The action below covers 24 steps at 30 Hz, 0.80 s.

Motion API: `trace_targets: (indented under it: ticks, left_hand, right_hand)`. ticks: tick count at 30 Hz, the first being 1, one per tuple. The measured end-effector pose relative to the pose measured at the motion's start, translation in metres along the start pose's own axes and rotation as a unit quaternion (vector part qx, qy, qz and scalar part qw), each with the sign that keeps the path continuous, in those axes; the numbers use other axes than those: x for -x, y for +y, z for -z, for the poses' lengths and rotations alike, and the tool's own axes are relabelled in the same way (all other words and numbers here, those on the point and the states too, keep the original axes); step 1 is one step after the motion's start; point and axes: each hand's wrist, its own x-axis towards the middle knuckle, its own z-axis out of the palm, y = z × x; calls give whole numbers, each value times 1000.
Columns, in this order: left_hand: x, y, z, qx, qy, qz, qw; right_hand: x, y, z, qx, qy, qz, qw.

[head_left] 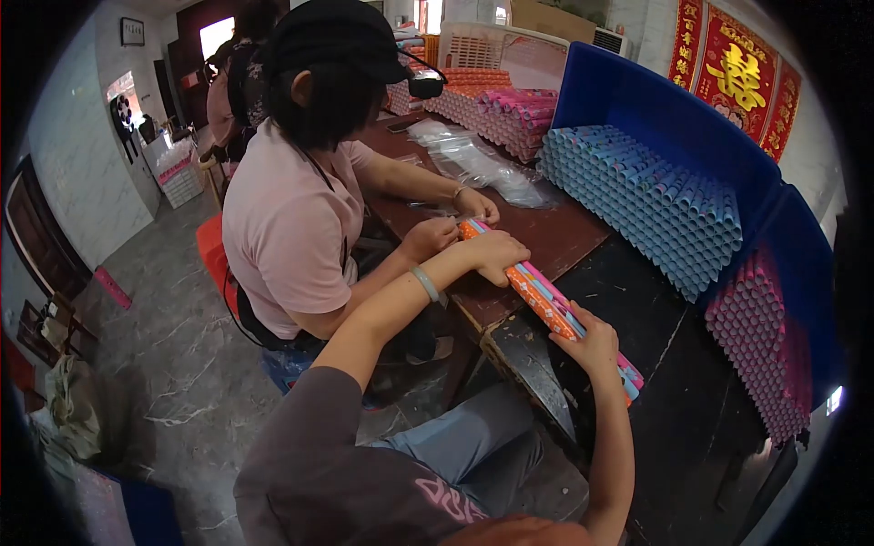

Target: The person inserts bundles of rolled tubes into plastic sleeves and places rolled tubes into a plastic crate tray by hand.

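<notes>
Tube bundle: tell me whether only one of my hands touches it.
No, the left hand and right hand both rest on the tube bundle.

We wear a dark grey short-sleeved shirt with pink lettering, blue-grey trousers and, on the left wrist, a pale green bangle.

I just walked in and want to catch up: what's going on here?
The person's left hand and right hand hold a bundle of colourful rolls. A co-worker's hands are at its far end. Clear plastic lies on the table beyond, and light-blue rolls sit stacked against a blue panel.
</notes>
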Motion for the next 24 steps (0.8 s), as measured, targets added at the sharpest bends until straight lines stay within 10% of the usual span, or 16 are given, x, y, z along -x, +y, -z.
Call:
trace_targets:
  ticks: [24]
  left_hand:
    - [-10,10,6,-41,-13,-35,998]
  right_hand:
    - [10,0,14,-9,-2,-16,1000]
